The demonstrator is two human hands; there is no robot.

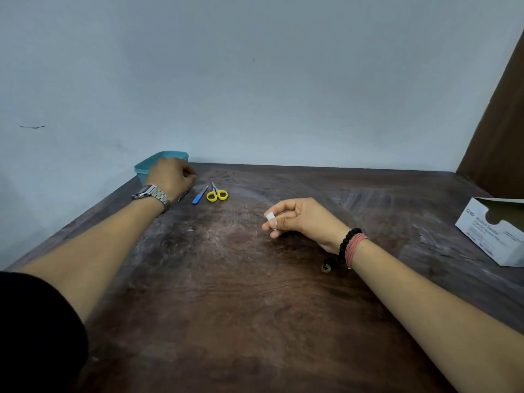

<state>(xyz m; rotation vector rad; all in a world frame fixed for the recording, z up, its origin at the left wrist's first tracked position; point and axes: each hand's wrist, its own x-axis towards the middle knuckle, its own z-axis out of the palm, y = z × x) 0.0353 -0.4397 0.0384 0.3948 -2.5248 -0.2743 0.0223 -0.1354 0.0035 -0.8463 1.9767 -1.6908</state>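
My right hand (297, 219) rests on the dark wooden table (255, 307) near its middle and pinches a small white pad (271, 216) between thumb and fingers. My left hand (170, 177), with a metal watch on the wrist, reaches to the far left in front of a teal plastic box (150, 163); its fingers are curled and I cannot see what they touch. A thin metal tool (185, 192) lies just under that hand. Next to it lie a blue-handled tool (199, 195) and small yellow scissors (217, 193).
An open white cardboard box (493, 231) stands at the right edge of the table. The wall runs along the table's far edge, and a brown curtain (502, 131) hangs at the far right.
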